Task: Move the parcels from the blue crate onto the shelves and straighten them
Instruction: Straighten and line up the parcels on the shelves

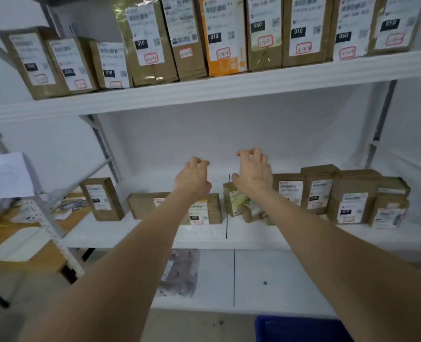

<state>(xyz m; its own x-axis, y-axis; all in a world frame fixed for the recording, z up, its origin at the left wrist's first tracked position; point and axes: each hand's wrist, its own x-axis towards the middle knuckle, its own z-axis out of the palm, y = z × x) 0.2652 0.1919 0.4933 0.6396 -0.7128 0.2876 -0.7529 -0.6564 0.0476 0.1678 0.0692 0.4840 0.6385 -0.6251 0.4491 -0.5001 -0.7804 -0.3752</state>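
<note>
Where packed tightest, on upper shelf (204, 92): row of upright parcels (263, 33), labels out, one orange parcel (223, 33). On mid shelf (155, 233): looser brown parcels (352, 203), upright at R, flat parcel (143, 203) near centre. Blue crate (298, 329) at bottom R edge, below shelves, contents out of view. L hand (193, 178) and R hand (254, 171) above mid-shelf parcels, apart, fingers half-curled, holding nothing.

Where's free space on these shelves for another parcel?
Free: on middle shelf, gap between upright box and flat box, plus front strip; on bottom shelf, right of grey bag. Crowded: top shelf, middle shelf's right end.
</note>
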